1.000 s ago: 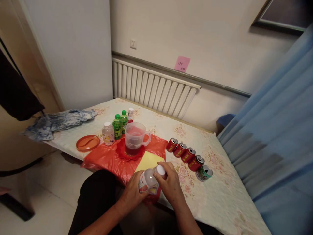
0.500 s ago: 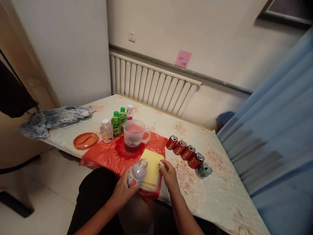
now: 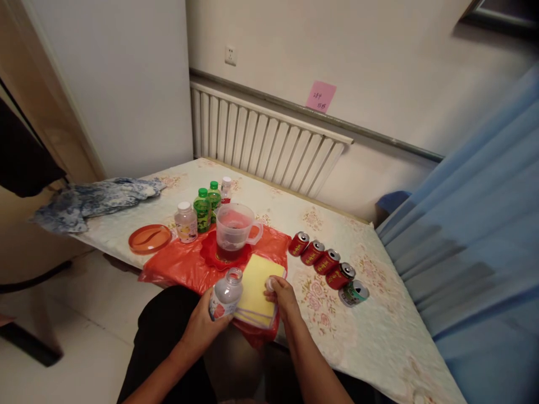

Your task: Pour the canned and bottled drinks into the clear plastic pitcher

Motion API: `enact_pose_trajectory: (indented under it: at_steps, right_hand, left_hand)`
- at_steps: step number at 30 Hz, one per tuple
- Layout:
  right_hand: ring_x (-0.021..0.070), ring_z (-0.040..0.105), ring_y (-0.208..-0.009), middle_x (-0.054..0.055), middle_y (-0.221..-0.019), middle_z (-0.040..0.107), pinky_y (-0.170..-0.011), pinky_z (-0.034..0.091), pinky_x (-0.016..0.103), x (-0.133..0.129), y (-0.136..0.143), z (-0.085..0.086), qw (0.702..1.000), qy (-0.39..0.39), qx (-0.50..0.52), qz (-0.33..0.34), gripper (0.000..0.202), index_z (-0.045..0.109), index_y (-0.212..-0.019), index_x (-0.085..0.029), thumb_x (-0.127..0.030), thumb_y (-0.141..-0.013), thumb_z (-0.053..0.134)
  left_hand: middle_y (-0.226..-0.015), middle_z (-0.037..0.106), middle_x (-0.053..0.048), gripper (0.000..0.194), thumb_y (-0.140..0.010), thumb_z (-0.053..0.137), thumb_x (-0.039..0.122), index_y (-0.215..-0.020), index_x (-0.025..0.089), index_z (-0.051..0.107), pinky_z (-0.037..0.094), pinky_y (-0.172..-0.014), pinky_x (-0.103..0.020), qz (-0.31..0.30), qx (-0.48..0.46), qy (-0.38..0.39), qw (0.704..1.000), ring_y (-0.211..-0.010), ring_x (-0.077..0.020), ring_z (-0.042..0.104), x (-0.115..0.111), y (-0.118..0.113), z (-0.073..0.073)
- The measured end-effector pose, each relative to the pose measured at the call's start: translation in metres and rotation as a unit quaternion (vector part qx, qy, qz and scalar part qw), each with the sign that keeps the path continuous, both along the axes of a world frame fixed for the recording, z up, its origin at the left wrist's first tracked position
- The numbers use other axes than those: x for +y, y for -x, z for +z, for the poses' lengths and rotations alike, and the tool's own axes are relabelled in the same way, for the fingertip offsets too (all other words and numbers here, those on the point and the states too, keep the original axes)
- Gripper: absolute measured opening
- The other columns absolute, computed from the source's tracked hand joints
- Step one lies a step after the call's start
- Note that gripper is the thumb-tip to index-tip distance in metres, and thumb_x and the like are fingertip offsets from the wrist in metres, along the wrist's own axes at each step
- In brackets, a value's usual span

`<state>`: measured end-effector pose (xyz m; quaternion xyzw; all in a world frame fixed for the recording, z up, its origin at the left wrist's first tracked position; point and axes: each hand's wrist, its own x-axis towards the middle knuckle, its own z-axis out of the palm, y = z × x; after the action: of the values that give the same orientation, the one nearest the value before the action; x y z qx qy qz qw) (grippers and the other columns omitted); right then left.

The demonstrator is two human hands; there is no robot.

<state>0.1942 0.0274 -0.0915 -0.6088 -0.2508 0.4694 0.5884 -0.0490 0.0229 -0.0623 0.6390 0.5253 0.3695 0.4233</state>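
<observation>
My left hand [image 3: 205, 318] is closed round a clear bottle [image 3: 228, 294] with a fruit label; its mouth is uncapped and it tilts slightly to the right. Between the fingers of my right hand [image 3: 281, 293] is a white bottle cap [image 3: 270, 284], held above a stack of yellow cloths [image 3: 257, 292]. Behind the bottle, a clear measuring jug [image 3: 233, 229] with dark liquid in its bottom stands in a red scalloped dish [image 3: 206, 252]. A red plastic sheet [image 3: 172, 269] lies under the dish and the cloths.
Capped bottles, including a green-capped one [image 3: 202, 210] and a white-capped one [image 3: 186, 223], stand left of the jug. An orange-red plate [image 3: 150, 239] lies at the left. Several red cans [image 3: 314, 253] and a green can [image 3: 353, 293] form a row at the right. Patterned fabric [image 3: 105, 202] hangs over the left edge.
My left hand has moved a little left with the bottle. My right hand has shifted slightly left with the cap, over the yellow cloths. The camera view has shifted slightly.
</observation>
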Motion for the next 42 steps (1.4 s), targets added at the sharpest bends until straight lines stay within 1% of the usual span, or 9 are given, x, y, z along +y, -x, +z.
enact_pose_trajectory:
  at_steps: [4, 13, 18, 22, 27, 30, 33, 37, 42]
  right_hand:
    - [0.0133, 0.065, -0.054, 0.004, -0.073, 0.069, -0.048, 0.048, 0.021, -0.002, -0.001, -0.003, 1.000, 0.011, 0.019, -0.003, 0.031, 0.064, -0.090, -0.016, -0.038, -0.070, 0.070]
    - [0.0142, 0.067, -0.055, 0.003, -0.073, 0.069, -0.049, 0.049, 0.021, -0.004, -0.003, 0.000, 0.999, 0.031, 0.030, -0.006, 0.030, 0.064, -0.089, -0.016, -0.040, -0.071, 0.068]
    - [0.0136, 0.065, -0.050, 0.002, -0.066, 0.067, -0.046, 0.049, 0.021, 0.004, -0.003, 0.002, 0.999, 0.049, 0.014, 0.000, 0.022, 0.061, -0.085, -0.015, -0.033, -0.073, 0.066]
    - [0.0132, 0.063, -0.047, 0.002, -0.062, 0.067, -0.044, 0.049, 0.021, 0.017, -0.002, 0.003, 0.998, 0.061, -0.011, 0.010, 0.016, 0.061, -0.085, -0.015, -0.025, -0.074, 0.062]
    - [0.0131, 0.060, -0.043, -0.004, -0.051, 0.060, -0.040, 0.046, 0.020, 0.026, -0.001, 0.003, 0.995, 0.079, -0.066, 0.008, 0.020, 0.063, -0.089, -0.016, -0.020, -0.069, 0.062]
    - [0.0119, 0.056, -0.040, -0.007, -0.048, 0.057, -0.039, 0.044, 0.020, 0.022, -0.002, -0.001, 0.991, 0.083, -0.105, -0.001, 0.024, 0.064, -0.091, -0.018, -0.020, -0.068, 0.060]
    - [0.0112, 0.054, -0.039, -0.007, -0.050, 0.056, -0.039, 0.043, 0.020, 0.016, -0.004, -0.006, 0.987, 0.078, -0.139, -0.009, 0.028, 0.066, -0.094, -0.018, -0.022, -0.067, 0.059]
    - [0.0112, 0.055, -0.043, -0.007, -0.054, 0.056, -0.040, 0.042, 0.020, 0.010, -0.006, -0.014, 0.983, 0.063, -0.173, -0.017, 0.027, 0.066, -0.092, -0.018, -0.025, -0.068, 0.057]
    - [0.0122, 0.057, -0.046, -0.006, -0.058, 0.058, -0.044, 0.043, 0.021, 0.007, -0.007, -0.023, 0.976, 0.040, -0.214, -0.011, 0.027, 0.067, -0.093, -0.019, -0.024, -0.070, 0.054]
  left_hand:
    - [-0.113, 0.068, -0.008, 0.066, -0.063, 0.069, 0.034, -0.124, 0.017, 0.049, 0.052, -0.091, -0.040, 0.011, -0.004, 0.004, 1.000, -0.101, -0.0278, 0.065, -0.001, 0.000, 0.000]
    - [-0.112, 0.067, -0.007, 0.062, -0.066, 0.066, 0.034, -0.123, 0.018, 0.048, 0.051, -0.091, -0.039, 0.001, 0.014, 0.007, 1.000, -0.102, -0.0273, 0.065, -0.002, 0.000, 0.002]
    - [-0.112, 0.067, -0.008, 0.064, -0.065, 0.066, 0.035, -0.123, 0.016, 0.047, 0.051, -0.090, -0.039, 0.000, 0.012, 0.009, 1.000, -0.100, -0.0270, 0.065, -0.003, 0.000, 0.002]
    - [-0.111, 0.067, -0.008, 0.063, -0.065, 0.066, 0.035, -0.123, 0.016, 0.048, 0.051, -0.088, -0.038, 0.005, 0.009, 0.006, 1.000, -0.098, -0.0268, 0.065, -0.003, 0.000, 0.002]
    - [-0.107, 0.068, -0.006, 0.062, -0.064, 0.067, 0.035, -0.121, 0.017, 0.050, 0.052, -0.086, -0.038, 0.015, 0.014, 0.001, 1.000, -0.095, -0.0267, 0.066, -0.002, 0.002, 0.002]
    - [-0.105, 0.068, -0.005, 0.060, -0.064, 0.066, 0.036, -0.119, 0.018, 0.051, 0.053, -0.085, -0.037, 0.020, 0.016, 0.002, 1.000, -0.093, -0.0261, 0.066, -0.001, 0.004, 0.003]
    - [-0.102, 0.069, -0.005, 0.059, -0.064, 0.066, 0.038, -0.117, 0.017, 0.051, 0.053, -0.083, -0.038, 0.020, 0.013, 0.009, 1.000, -0.091, -0.0263, 0.066, 0.000, 0.007, 0.005]
    - [-0.102, 0.069, -0.005, 0.061, -0.063, 0.066, 0.038, -0.117, 0.017, 0.050, 0.053, -0.083, -0.038, 0.027, 0.015, 0.009, 0.999, -0.090, -0.0263, 0.067, 0.002, 0.008, 0.006]
    - [-0.099, 0.070, -0.005, 0.061, -0.062, 0.066, 0.039, -0.117, 0.016, 0.051, 0.054, -0.081, -0.036, 0.034, 0.015, 0.008, 0.999, -0.089, -0.0257, 0.067, 0.003, 0.009, 0.006]
